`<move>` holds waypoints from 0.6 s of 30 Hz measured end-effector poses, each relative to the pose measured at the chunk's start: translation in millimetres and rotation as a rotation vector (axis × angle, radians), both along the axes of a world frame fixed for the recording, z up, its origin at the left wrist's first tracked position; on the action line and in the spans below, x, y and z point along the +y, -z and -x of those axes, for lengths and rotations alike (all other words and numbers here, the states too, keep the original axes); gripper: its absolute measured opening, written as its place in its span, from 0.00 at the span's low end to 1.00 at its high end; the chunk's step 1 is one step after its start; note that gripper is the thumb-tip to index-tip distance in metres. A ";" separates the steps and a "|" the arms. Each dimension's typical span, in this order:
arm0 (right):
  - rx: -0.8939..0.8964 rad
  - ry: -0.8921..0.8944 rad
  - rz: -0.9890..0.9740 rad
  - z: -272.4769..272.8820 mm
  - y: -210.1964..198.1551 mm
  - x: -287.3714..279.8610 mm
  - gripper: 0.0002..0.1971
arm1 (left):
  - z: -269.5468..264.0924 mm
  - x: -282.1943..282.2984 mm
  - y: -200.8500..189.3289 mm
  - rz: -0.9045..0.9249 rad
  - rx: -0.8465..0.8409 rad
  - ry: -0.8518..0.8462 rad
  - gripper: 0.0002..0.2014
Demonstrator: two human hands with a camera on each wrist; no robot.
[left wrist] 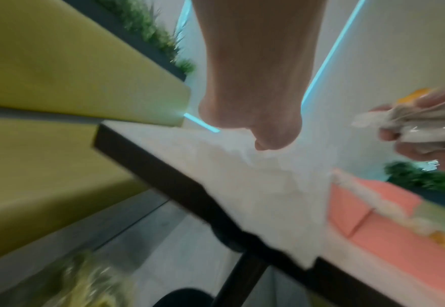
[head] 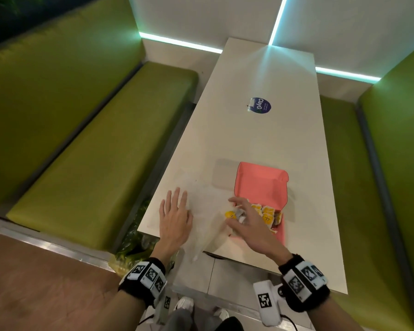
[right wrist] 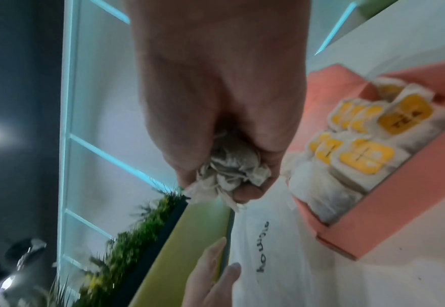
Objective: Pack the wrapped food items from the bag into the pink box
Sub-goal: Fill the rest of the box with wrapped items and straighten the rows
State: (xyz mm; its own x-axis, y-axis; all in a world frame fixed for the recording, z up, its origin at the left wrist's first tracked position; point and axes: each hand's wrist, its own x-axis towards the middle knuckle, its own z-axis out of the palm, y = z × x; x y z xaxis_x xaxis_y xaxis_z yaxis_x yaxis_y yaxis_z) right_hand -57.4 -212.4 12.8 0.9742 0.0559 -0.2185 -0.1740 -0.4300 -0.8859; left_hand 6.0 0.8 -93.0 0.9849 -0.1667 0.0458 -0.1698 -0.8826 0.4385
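The pink box [head: 261, 185] lies open on the white table [head: 261, 139], with several paper-wrapped food items with yellow labels [head: 269, 215] packed in its near half. My right hand [head: 243, 217] grips one wrapped item [head: 232, 215] just left of the box, above the white plastic bag [head: 206, 218]. In the right wrist view the item [right wrist: 232, 172] is bunched in the fingers, with the box [right wrist: 400, 207] and the packed items [right wrist: 360, 149] to the right. My left hand [head: 175, 211] rests on the bag's left side with its fingers straight.
Green padded benches [head: 81, 163] flank the table on both sides. A round blue sticker [head: 259, 105] sits mid-table. A plant [head: 134, 237] stands by the table's near left corner. The bag [left wrist: 255, 191] hangs over the table's near edge.
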 end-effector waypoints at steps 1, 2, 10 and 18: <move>-0.006 0.062 -0.065 4.0 -5.1 -5.8 0.19 | 4.0 -6.7 -11.9 0.105 -0.033 0.032 0.26; -0.007 0.128 -0.123 7.6 -9.1 -11.2 0.17 | 9.3 -14.7 -24.8 0.224 -0.051 0.080 0.24; -0.001 0.404 -0.432 25.2 -10.6 -44.4 0.05 | 58.2 -87.3 -107.0 0.765 0.182 0.402 0.12; 0.099 0.422 -0.676 40.8 -6.5 -57.7 0.16 | 70.6 -135.1 -103.6 0.720 0.132 0.263 0.13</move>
State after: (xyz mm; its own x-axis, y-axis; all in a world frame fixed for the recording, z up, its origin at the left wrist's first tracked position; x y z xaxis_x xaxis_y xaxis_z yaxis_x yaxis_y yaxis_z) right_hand -98.2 -270.1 19.3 0.9206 -0.1612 -0.3557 -0.2938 0.3141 -0.9028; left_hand -64.5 -134.3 10.6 0.9218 -0.3698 0.1165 -0.2409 -0.3108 0.9195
